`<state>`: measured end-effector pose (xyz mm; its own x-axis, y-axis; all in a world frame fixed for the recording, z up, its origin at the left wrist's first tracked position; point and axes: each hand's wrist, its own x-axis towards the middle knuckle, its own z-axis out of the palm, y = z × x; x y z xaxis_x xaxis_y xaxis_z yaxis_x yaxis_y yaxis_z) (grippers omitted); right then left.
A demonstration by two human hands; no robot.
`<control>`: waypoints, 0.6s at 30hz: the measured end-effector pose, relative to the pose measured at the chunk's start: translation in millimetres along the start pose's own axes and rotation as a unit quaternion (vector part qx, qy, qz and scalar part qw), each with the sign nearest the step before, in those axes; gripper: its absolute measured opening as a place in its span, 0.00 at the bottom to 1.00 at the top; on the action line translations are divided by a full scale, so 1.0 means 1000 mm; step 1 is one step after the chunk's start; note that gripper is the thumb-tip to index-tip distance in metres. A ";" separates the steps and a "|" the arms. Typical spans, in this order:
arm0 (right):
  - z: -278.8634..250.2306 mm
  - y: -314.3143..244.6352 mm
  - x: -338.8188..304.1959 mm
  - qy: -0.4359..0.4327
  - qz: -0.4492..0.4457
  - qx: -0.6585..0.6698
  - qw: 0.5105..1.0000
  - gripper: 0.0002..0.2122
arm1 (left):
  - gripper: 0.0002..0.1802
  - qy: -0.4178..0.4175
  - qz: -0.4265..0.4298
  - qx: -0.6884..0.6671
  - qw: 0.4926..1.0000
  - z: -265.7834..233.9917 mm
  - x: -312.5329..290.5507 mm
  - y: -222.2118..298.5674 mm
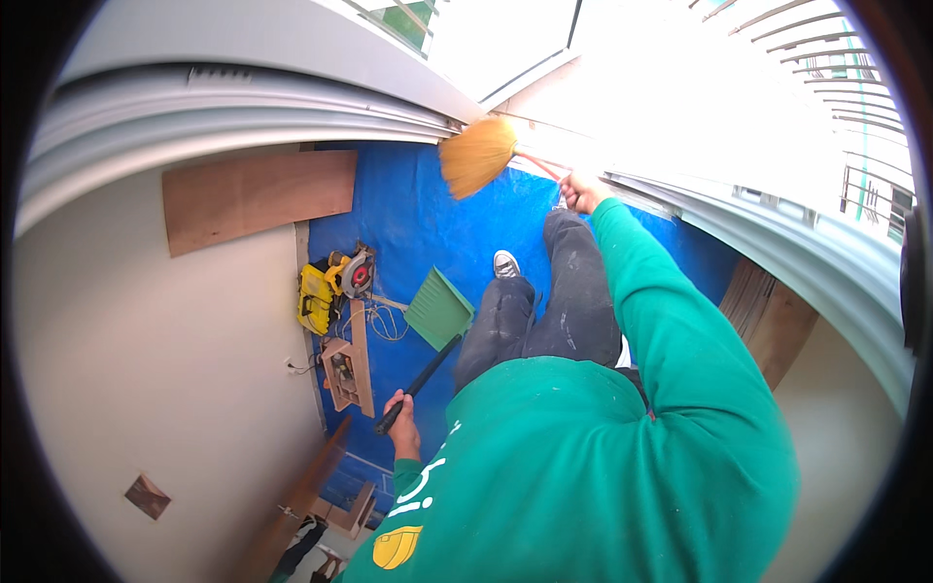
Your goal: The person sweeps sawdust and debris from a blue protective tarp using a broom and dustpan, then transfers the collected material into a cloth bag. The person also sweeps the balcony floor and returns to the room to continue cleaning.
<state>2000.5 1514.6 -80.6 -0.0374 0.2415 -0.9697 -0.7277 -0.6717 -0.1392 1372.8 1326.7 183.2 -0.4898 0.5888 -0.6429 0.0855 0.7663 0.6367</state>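
My right hand (583,191), arm stretched forward, is closed around the thin reddish handle of a hand broom (478,157). The broom's wide straw-coloured bristles fan out to the left, by the corner where the sliding-door tracks meet. Lower down on the left, my left hand (400,418) grips the black handle of a dustpan (439,307). Its green pan hangs over or rests on the blue floor covering; I cannot tell which. The pan lies left of my feet, well apart from the bristles.
Blue sheeting (398,209) covers the floor. Along the left wall are a circular saw (356,274), a yellow case (315,299), a wooden tool tray (342,374) and loose cable (387,321). A wood panel (262,199) leans there. Planks (768,316) stand at right; door tracks (719,209) edge the bright opening.
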 end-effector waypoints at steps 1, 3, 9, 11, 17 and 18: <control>-0.012 -0.025 0.005 0.021 0.022 0.051 0.998 0.08 | 0.12 -0.008 0.017 0.017 1.000 0.013 0.000 0.011; -0.029 -0.064 0.006 0.035 -0.003 0.051 0.998 0.08 | 0.12 0.018 -0.020 0.022 0.999 0.038 -0.004 0.029; -0.035 -0.072 -0.103 0.147 -0.156 -0.139 0.967 0.08 | 0.10 -0.044 -0.004 0.081 0.996 0.105 0.001 0.072; -0.029 -0.053 -0.170 0.152 -0.201 -0.112 0.961 0.08 | 0.10 -0.066 -0.005 0.110 0.992 0.119 0.007 0.086; -0.024 -0.039 -0.282 0.078 -0.074 0.082 0.991 0.03 | 0.10 -0.148 -0.025 0.133 0.980 0.163 0.058 0.124; -0.023 -0.041 -0.270 0.069 -0.061 0.092 0.991 0.03 | 0.11 -0.151 -0.043 0.143 0.977 0.172 0.068 0.132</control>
<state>2056.5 1460.9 181.9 0.1437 0.2055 -0.9681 -0.8342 -0.5011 -0.2302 1500.1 1512.0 149.6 -0.2317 0.5356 -0.8121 0.3161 0.8309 0.4578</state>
